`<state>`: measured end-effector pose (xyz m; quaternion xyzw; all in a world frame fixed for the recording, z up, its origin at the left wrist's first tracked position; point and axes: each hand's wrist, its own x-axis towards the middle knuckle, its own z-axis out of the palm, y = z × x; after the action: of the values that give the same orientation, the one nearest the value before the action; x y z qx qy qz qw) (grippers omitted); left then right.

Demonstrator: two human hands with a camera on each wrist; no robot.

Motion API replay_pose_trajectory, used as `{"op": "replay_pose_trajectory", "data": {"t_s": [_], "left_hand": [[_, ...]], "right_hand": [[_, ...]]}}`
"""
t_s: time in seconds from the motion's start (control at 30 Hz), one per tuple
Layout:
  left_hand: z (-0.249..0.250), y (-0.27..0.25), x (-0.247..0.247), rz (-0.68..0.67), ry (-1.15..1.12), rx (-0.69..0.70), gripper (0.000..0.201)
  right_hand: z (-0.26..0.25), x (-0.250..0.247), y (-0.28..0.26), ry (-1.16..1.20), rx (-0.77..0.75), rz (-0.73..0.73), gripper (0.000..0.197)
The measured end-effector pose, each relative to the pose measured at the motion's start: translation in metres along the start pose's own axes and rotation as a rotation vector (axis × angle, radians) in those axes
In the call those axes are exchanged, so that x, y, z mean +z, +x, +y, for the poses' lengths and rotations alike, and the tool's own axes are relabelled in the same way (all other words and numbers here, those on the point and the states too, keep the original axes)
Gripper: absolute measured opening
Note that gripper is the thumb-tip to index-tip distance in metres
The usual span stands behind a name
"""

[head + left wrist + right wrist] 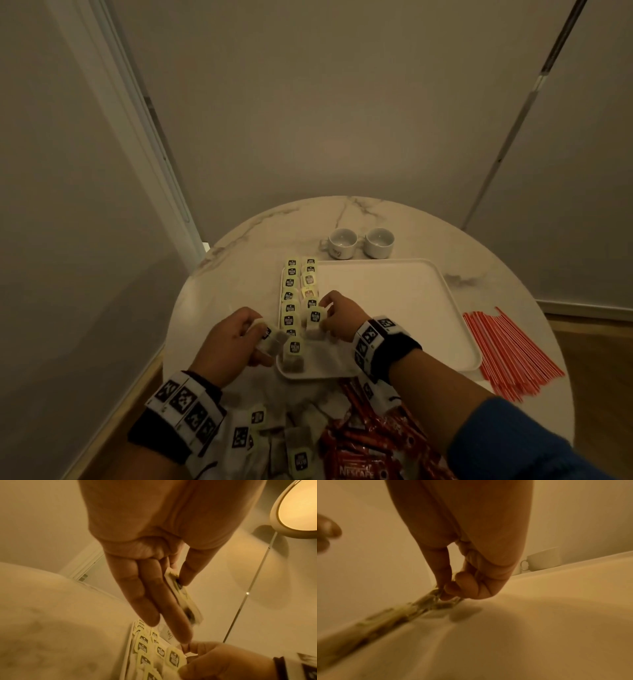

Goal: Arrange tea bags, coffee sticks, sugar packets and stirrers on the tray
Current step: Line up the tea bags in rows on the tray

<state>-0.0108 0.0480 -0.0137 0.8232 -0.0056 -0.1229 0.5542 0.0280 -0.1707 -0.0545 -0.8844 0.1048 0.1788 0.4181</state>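
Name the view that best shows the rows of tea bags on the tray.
Head view: the tea bags form two clear rows along the tray edge. Left wrist shows only part; right wrist shows a blurred streak.

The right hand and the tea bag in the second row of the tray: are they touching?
Touching. In the head view the right hand pinches the tea bag at its tag over the tray; the right wrist view shows fingertips closed on it.

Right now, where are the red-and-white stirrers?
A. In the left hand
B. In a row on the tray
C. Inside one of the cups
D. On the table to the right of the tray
D: the stirrers lie in a bundle on the table just off the right edge of the tray, which holds only tea bags along its left side.
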Motion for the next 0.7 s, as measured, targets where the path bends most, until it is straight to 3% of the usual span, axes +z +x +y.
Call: {"op": "replay_pose_trajectory", "data": {"t_s": [0.43,0.7], "left_hand": [[0.002,0.008,0.003,-0.071,-0.029,0.012,0.008],[0.0,0.012,0.001,-0.071,-0.02,0.021,0.004]], "right_hand": [[-0.008,0.008,0.016,-0.034,0.096,0.089,0.05],[-0.005,0.012,0.018,-0.052,0.122,0.13,0.042]]}}
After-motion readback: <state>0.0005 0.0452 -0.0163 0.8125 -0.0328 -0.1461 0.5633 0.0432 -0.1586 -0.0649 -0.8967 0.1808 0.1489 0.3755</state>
